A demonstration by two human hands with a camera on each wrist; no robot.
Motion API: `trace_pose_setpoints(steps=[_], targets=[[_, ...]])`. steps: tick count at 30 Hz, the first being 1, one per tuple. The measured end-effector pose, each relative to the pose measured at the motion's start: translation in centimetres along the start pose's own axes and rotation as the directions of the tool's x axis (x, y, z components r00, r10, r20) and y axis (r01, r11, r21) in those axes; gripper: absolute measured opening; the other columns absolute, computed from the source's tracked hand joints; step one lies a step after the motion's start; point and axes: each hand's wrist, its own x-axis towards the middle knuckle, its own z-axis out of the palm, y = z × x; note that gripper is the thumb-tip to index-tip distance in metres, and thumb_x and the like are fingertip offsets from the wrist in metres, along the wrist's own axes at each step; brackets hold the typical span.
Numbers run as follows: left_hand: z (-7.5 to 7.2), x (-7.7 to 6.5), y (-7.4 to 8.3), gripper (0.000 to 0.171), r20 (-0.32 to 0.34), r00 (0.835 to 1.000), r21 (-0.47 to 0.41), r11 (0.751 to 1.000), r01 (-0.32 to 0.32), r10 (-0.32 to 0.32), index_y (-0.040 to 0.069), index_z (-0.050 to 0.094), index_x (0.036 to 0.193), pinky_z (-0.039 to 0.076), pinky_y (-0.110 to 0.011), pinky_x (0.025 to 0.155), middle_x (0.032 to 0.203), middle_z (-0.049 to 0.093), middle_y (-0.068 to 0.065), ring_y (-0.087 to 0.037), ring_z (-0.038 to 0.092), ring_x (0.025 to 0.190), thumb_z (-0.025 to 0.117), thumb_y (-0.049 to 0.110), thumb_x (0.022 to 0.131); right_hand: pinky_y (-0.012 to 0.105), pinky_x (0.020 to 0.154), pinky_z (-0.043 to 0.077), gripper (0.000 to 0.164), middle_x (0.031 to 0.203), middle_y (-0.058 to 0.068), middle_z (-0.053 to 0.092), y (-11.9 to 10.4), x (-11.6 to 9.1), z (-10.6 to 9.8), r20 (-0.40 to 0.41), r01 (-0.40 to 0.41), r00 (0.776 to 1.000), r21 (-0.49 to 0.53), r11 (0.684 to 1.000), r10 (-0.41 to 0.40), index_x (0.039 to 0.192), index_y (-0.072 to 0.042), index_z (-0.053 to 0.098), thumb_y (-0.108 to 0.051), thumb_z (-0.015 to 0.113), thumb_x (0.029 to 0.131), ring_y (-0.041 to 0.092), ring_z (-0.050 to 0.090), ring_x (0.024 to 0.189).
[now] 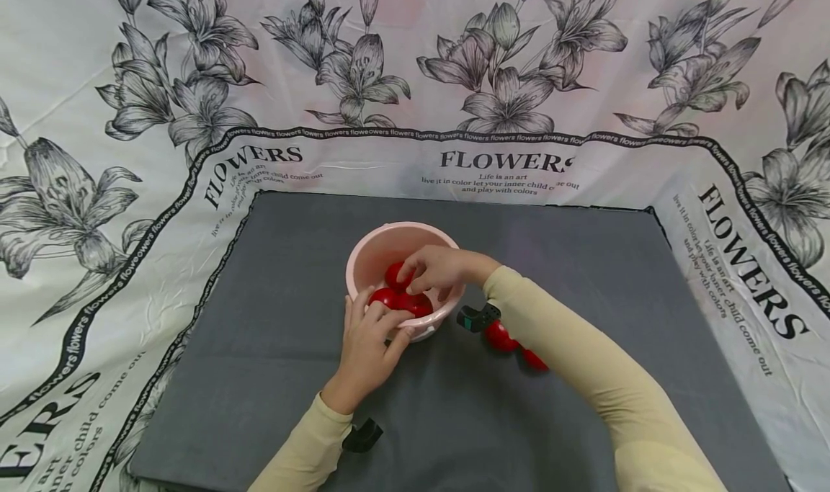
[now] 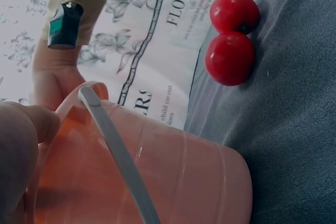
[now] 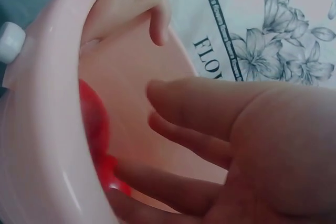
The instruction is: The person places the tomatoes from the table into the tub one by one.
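Note:
A pink bucket [image 1: 368, 256] stands on the grey table with several red tomatoes [image 1: 416, 305] inside. My left hand [image 1: 368, 342] grips its near rim, fingers over the edge and thumb outside. Inside the mouth, my right hand [image 1: 436, 269] hovers with fingers lowered by the tomatoes. In the right wrist view, that hand's fingers are spread and loosely bent with nothing between them; a fingertip reaches a red tomato [image 3: 94, 121], though contact is hard to tell. Two more tomatoes [image 2: 229, 59] lie touching each other outside the bucket, partly under my right forearm in the head view.
A grey handle [image 2: 123, 156] hangs along the bucket's outer side. The dark grey table cover [image 1: 279, 283] spreads around it. White flower-printed cloth [image 1: 363, 164] rises behind and at the sides. Each wrist wears a black strap device [image 1: 478, 318].

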Motion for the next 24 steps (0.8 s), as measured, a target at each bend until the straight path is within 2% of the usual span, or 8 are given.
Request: trace_pose_setpoints(steps=[6,11,15,21,24], targets=[[0.0,-0.1,0.0,0.020,0.014,1.000,0.007,1.000,0.015,-0.015,0.017,0.077,0.105,0.025,-0.084,0.108,0.098,0.068,-0.010,-0.040,0.049,0.132,0.072,0.030,0.090,0.036,0.069,0.064,0.039,0.124,0.010,0.068,0.3,0.1,-0.2,-0.086,-0.023,0.996,0.055,0.998,0.028,0.132,-0.012,0.067,-0.021,0.069,0.094,0.026,0.061,0.094],[0.0,-0.2,0.0,0.020,0.022,1.000,0.004,1.000,0.020,-0.020,0.017,0.077,0.104,0.024,-0.084,0.108,0.098,0.068,-0.010,-0.040,0.049,0.132,0.073,0.030,0.089,0.037,0.071,0.064,0.045,0.130,0.011,0.066,0.6,0.0,-0.1,-0.115,-0.036,0.992,0.131,0.991,0.051,0.138,-0.012,0.063,-0.022,0.067,0.094,0.034,0.063,0.108],[0.0,-0.2,0.0,0.020,0.013,1.000,0.007,1.000,0.012,-0.012,0.017,0.077,0.104,0.025,-0.085,0.107,0.097,0.068,-0.010,-0.040,0.049,0.132,0.073,0.029,0.089,0.038,0.074,0.064,0.046,0.135,0.013,0.064,0.7,-0.3,-0.4,-0.139,-0.017,0.990,0.149,0.989,0.038,0.139,-0.011,0.062,-0.023,0.067,0.094,0.041,0.064,0.114],[0.1,-0.2,0.1,0.020,0.007,1.000,0.008,1.000,0.007,-0.007,0.017,0.077,0.104,0.026,-0.084,0.107,0.097,0.067,-0.009,-0.040,0.049,0.132,0.074,0.029,0.089,0.042,0.081,0.064,0.044,0.133,0.020,0.065,0.7,-1.9,-2.6,-0.215,0.065,0.976,0.161,0.985,-0.029,0.139,-0.006,0.060,-0.024,0.062,0.099,0.041,0.066,0.113],[0.1,-0.1,0.1,0.021,0.001,1.000,0.008,1.000,0.011,-0.011,0.017,0.077,0.105,0.025,-0.084,0.108,0.098,0.067,-0.009,-0.040,0.049,0.133,0.074,0.030,0.089,0.045,0.083,0.063,0.047,0.136,0.023,0.061,1.2,-3.5,-4.4,-0.234,0.063,0.972,0.224,0.973,-0.009,0.143,-0.005,0.056,-0.026,0.060,0.101,0.041,0.065,0.118]])
